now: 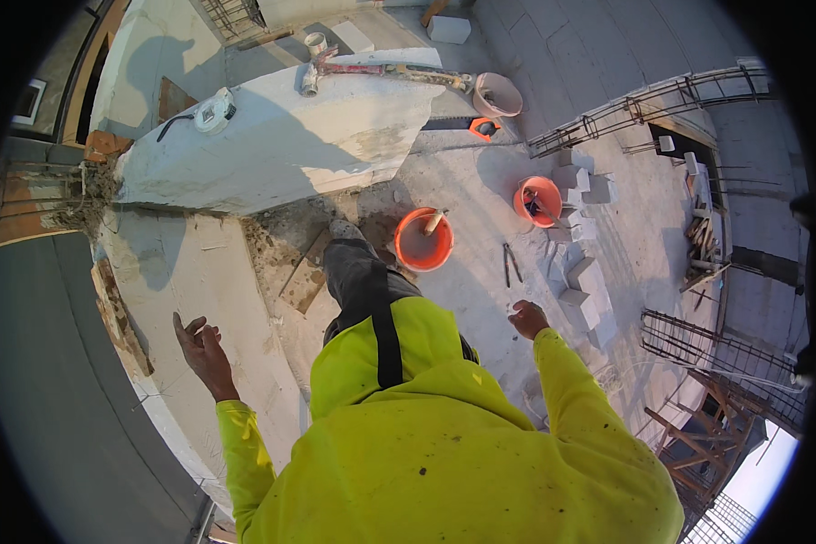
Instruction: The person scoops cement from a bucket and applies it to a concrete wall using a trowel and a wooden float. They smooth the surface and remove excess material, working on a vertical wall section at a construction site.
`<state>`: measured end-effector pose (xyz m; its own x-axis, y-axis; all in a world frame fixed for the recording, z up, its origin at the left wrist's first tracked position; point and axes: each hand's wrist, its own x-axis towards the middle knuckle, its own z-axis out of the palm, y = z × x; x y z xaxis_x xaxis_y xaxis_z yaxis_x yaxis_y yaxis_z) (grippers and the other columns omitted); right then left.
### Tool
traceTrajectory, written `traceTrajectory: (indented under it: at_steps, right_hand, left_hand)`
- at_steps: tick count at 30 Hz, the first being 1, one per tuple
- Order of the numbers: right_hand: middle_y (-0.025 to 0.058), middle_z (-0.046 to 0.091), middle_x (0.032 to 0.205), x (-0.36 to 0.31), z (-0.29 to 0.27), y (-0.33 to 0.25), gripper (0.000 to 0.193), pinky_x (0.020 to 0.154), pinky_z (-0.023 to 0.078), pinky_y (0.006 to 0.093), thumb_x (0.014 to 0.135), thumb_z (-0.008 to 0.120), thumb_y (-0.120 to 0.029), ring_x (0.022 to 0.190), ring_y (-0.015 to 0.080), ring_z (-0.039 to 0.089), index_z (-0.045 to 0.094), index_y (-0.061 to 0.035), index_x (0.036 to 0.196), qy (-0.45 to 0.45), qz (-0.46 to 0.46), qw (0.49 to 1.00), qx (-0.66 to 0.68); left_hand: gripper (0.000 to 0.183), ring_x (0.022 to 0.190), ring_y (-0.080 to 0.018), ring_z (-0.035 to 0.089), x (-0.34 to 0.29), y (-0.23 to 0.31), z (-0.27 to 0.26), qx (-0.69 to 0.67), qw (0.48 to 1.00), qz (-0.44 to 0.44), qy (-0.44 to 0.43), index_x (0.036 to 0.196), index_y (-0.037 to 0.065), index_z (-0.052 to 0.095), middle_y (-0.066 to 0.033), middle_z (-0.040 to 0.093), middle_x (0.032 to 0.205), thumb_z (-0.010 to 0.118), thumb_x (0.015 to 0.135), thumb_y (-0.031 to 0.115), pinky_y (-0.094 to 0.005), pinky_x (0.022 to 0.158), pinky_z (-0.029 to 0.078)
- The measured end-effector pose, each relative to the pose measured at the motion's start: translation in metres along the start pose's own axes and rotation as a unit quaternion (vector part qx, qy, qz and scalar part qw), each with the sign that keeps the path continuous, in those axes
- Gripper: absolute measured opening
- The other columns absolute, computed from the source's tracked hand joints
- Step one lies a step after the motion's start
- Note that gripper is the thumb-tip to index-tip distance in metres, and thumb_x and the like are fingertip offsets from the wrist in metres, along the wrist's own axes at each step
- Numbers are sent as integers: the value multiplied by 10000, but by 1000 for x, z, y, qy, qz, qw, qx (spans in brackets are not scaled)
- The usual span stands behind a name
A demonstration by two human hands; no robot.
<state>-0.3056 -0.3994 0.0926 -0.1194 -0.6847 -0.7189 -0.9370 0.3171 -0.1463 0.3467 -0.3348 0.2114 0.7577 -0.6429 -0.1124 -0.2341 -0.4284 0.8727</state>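
Note:
My left hand (206, 355) is raised over the pale block wall top on the left, its fingers apart and nothing in them. On the other side, my right hand (528, 320) hangs above the floor with its fingers curled in; whether anything is inside them is hidden. Ahead of my legs stands an orange bucket (406, 258) of greyish liquid with a handle sticking out. Between that bucket and my right hand, a dark, thin two-legged tool (510, 264) lies on the floor. A second orange bucket (539, 201) farther right holds dark tools.
A pale low wall (281, 136) crosses ahead, carrying a white round tool (215, 111) and a hammer-like tool (310, 80). White blocks (578, 308) are stacked to the right. Rebar cages (644, 111) project from the right. A pinkish bucket (499, 94) stands beyond the wall.

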Motion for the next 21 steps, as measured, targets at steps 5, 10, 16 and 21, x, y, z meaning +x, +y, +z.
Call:
traceTrajectory:
  at_steps: [5,10,16,21]
  right_hand:
    - [157,713,1095,-82,47,49,395,959,504,409,840,718,-270,1061,314,663,675,-30,1151,-75,71,993,57]
    - [158,709,1109,-81,36,25,398,954,506,422,859,701,-273,1067,319,663,666,-54,1189,-69,-11,994,80]
    - [155,676,1117,-41,-25,48,365,903,517,431,882,695,-250,969,310,676,639,-71,1196,63,-80,981,167]
    - [154,594,1137,1,-68,131,372,755,551,389,834,758,-170,803,277,670,616,-114,1173,134,-164,965,154]
  left_hand:
    - [647,879,-127,578,21,76,90,-66,988,98,-103,1535,45,315,-90,582,1144,522,923,13,-282,793,516]
    - [592,942,-124,562,3,115,154,-107,969,137,-173,1488,35,415,-74,569,1128,535,910,-5,-266,796,495]
    - [479,980,-151,564,-3,137,218,-55,973,173,-142,1387,31,546,-79,553,1149,537,910,-14,-276,811,498]
    - [460,983,-176,580,0,159,289,-76,978,177,-80,1375,39,562,-94,566,1153,554,916,3,-304,831,505]
